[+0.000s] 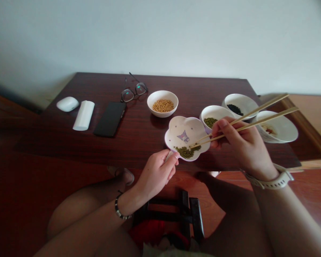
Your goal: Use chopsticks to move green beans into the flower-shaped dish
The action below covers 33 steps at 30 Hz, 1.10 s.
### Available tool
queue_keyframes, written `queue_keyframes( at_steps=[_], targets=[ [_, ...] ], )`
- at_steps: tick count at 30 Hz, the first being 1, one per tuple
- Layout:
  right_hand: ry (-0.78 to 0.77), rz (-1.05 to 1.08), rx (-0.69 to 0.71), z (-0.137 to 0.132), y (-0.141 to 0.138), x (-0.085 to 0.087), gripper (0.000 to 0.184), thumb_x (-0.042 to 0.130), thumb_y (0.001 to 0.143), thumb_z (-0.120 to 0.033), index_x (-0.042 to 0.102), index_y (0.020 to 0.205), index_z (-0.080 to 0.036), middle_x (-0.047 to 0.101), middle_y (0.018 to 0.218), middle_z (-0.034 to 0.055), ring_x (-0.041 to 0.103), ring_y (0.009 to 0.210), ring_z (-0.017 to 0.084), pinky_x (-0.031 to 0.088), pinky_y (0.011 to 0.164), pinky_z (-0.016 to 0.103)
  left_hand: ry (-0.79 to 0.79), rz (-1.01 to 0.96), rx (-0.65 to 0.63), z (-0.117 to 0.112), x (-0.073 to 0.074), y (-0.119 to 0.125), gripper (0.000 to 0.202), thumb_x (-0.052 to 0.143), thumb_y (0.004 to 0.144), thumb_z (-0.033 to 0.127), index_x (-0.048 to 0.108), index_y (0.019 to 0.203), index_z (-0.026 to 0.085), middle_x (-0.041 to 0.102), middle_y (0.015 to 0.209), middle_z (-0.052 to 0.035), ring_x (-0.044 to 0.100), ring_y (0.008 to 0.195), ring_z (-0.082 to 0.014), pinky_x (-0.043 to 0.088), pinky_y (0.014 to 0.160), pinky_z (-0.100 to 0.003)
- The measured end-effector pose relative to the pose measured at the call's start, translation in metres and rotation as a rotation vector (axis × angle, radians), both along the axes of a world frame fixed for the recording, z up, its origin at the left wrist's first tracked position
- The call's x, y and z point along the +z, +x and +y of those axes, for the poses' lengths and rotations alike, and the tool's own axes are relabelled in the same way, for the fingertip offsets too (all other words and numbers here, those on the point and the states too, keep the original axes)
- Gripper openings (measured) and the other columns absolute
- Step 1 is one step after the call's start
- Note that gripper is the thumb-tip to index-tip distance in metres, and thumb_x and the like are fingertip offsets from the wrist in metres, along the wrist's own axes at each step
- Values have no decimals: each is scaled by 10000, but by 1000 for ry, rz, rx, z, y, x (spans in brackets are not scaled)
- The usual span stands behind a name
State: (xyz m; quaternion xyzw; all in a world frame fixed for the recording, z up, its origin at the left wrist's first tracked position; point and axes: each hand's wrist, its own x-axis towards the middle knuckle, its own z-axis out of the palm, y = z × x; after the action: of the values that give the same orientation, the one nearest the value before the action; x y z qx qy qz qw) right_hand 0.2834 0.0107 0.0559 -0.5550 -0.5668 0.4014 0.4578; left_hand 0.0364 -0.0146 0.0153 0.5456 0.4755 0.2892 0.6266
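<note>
My left hand [160,169] is closed on the short handle of a flower-shaped white dish [180,125] with a purple cartoon figure inside. Small green beans [185,152] are heaped at the dish's near side. My right hand [240,142] grips a pair of wooden chopsticks [262,115], their tips down among those beans. Just behind that hand stands a white bowl [203,116] holding more green beans [210,122], partly covered by my fingers.
A bowl of yellow beans [162,106] stands mid-table. At right are a bowl of black beans [234,109] and a bowl with a few brownish pieces [269,130]. Eyeglasses [135,92], a black phone [110,119], a white cylinder-like case [84,115] and a white rounded object [67,104] lie leftward.
</note>
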Motion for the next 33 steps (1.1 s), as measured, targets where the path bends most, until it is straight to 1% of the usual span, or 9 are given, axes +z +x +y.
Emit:
queue_keyframes(
  at_steps=[2,5,10,12,14,17,23,25,33],
  targets=[
    [29,42,-45,1,3,0,385,620,1042,-527,707,832,-216,663,727,16,646,600,122,515,530,240,-4,1,4,0,0,0,434,509,1076,534,576,831,182,474,488,77,389,390,-65,303,423,-195],
    [117,119,-184,4,10,0,365,658,1021,-505,710,819,-206,652,764,13,633,576,112,501,493,234,-17,-6,10,0,0,-1,431,516,1073,527,574,822,182,467,480,80,381,381,-62,301,412,-187],
    [273,170,-441,15,23,-6,313,697,995,-417,702,767,-202,628,666,0,594,484,109,476,428,238,-58,-59,9,1,-2,-5,418,527,1067,526,578,836,182,455,468,88,354,361,-55,290,394,-178],
    [326,158,-481,18,25,-8,289,691,994,-371,701,754,-209,622,647,0,595,478,113,487,433,242,-57,-70,13,2,-3,-6,412,531,1066,521,579,839,180,459,470,87,354,363,-53,288,394,-176],
    [339,153,-473,19,26,-8,290,682,998,-361,694,752,-209,622,649,4,603,483,115,488,435,241,-61,-70,18,3,-3,-7,409,537,1064,519,578,838,180,461,469,85,353,364,-54,285,392,-176],
    [290,179,-428,17,22,-6,322,679,1005,-418,686,769,-198,619,668,1,601,484,108,476,430,233,-63,-62,23,3,-4,-7,417,535,1063,532,578,841,181,461,468,83,353,367,-57,287,390,-176],
    [87,151,-85,6,5,-3,362,638,1043,-467,714,823,-189,653,762,23,626,573,106,502,495,228,-62,-68,17,3,-6,-5,419,542,1061,534,583,842,179,458,469,84,354,367,-51,285,393,-170],
    [51,154,-33,3,0,-2,365,625,1050,-470,721,833,-193,656,762,28,626,583,111,511,508,235,-86,-87,20,4,-4,-6,413,547,1057,528,583,838,180,451,465,85,345,366,-51,278,388,-168],
    [177,307,-122,1,1,1,322,614,1060,-399,732,825,-213,632,838,31,602,571,107,443,457,250,-207,-114,57,6,18,-16,360,567,1029,470,563,805,187,404,451,91,290,358,-48,214,366,-165]
  ],
)
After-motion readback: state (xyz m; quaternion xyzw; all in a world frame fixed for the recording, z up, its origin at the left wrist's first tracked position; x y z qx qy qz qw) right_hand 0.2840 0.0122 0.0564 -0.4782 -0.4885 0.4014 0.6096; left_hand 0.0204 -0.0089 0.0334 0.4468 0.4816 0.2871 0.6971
